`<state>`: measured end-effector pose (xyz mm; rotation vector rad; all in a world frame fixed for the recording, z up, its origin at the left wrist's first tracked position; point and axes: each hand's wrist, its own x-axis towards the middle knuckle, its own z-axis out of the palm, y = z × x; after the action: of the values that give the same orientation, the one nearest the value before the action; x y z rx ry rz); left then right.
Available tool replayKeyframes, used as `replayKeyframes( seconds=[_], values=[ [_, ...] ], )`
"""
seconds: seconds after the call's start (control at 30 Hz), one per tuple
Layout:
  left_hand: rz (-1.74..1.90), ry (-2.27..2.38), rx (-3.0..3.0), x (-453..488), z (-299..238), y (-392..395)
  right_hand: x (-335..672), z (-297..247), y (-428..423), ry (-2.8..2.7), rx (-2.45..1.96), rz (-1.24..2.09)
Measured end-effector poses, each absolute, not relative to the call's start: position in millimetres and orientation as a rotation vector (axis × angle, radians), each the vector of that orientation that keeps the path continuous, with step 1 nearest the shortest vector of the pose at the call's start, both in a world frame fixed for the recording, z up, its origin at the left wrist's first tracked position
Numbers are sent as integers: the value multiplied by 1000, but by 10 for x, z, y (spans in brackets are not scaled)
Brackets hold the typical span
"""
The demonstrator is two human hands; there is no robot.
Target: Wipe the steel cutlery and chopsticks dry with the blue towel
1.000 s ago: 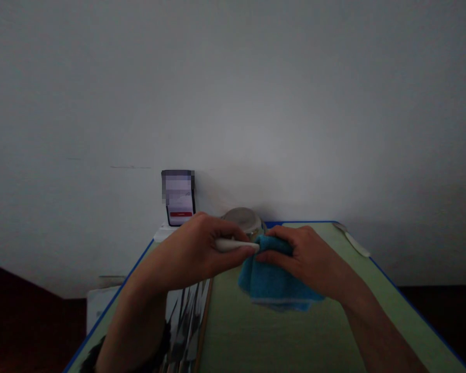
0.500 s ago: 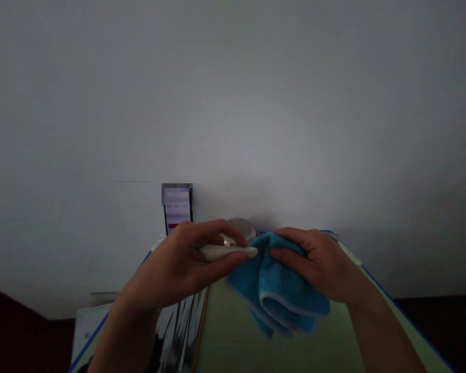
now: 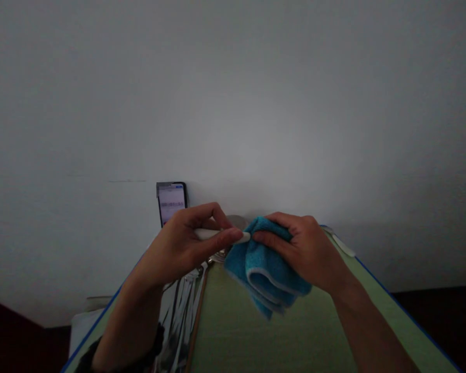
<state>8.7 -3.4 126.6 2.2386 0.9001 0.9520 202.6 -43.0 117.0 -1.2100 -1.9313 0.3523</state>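
My left hand (image 3: 194,243) is closed on the white handle (image 3: 205,234) of a utensil, held sideways above the table. The handle's tapering end points right and meets a blue cloth (image 3: 264,259); whatever part lies inside the cloth is hidden, so I cannot tell the utensil's kind. With thumb and fingers pinched, my right hand (image 3: 299,248) grips the cloth around that end. The cloth's folds, edged in a paler trim, hang down below the hand.
A phone (image 3: 173,202) leans on the wall. Several metal pieces of cutlery (image 3: 180,311) lie at left on the green table (image 3: 233,331). Behind my hands is a round, shiny object (image 3: 236,221). Another white-handled utensil (image 3: 344,245) lies at the right edge.
Both hands, with the utensil and cloth, have shifted slightly up and left in view. The cloth now sits closer against the handle's tip.
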Motion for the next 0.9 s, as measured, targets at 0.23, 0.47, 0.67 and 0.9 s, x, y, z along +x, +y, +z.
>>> replayKeyframes(
  seconds=[0.23,0.47,0.67,0.9],
  values=[
    [821,985,2389,25,1294,-8,2351,1115,-380,-2133,-1173,542],
    [922,1004,2395,58,1289,-26,2465,1156,-405,-2101,-1211,592],
    [863,1052,2450,31,1279,-9,2284,1157,-355,-2100,-1267,485],
    [705,1029,2421,41,1346,-76,2194,1182,-297,-2028,-1309,247]
  ],
)
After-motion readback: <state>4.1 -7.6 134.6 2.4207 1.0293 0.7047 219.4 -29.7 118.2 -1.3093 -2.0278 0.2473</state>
